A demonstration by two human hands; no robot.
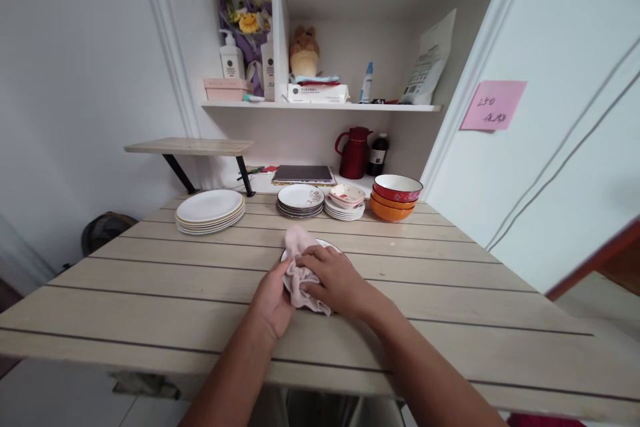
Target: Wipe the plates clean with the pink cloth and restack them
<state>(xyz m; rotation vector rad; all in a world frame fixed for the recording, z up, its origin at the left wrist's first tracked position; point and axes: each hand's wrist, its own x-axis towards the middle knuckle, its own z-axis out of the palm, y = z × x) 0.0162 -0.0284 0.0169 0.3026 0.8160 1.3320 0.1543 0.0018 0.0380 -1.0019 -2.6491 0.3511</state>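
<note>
A white plate with a dark rim point(329, 244) lies near the middle of the slatted table, mostly covered by a crumpled pale pink cloth point(299, 283). My left hand point(273, 297) grips the plate's left edge, its thumb near the cloth. From the right, my right hand point(337, 280) presses the cloth onto the plate with bent fingers. Part of the plate's surface is hidden under the cloth and hands.
Along the table's back stand a stack of oval plates point(210, 207), round plates point(301, 197), small saucers with little dishes point(345, 203), and red and orange bowls point(395, 197). Behind are a laptop point(303, 174), a red jug point(355, 153) and a dark bottle point(379, 155).
</note>
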